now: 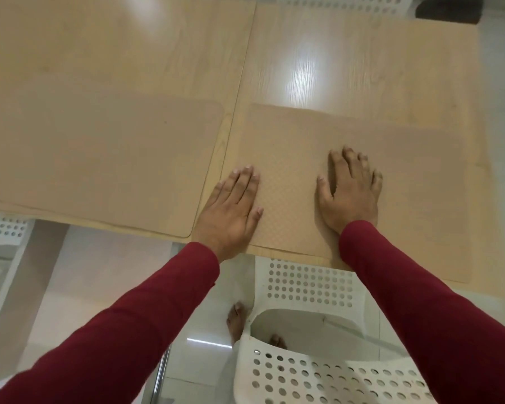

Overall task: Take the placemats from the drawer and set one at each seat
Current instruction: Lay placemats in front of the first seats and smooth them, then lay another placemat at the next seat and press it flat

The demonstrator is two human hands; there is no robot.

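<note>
Two tan placemats lie flat on a light wooden table. One placemat covers the near left part. The other placemat, with a fine woven texture, lies at the near right in front of a white chair. My left hand rests palm down on that right placemat's left edge, fingers spread. Resting flat on its middle is my right hand, also with fingers apart. Neither hand grips anything. Both arms wear dark red sleeves.
A white perforated chair stands directly below the right placemat, with my bare feet beside it on the tiled floor. Another white chair shows at the left edge. A third chair and a dark object sit beyond the table's far side.
</note>
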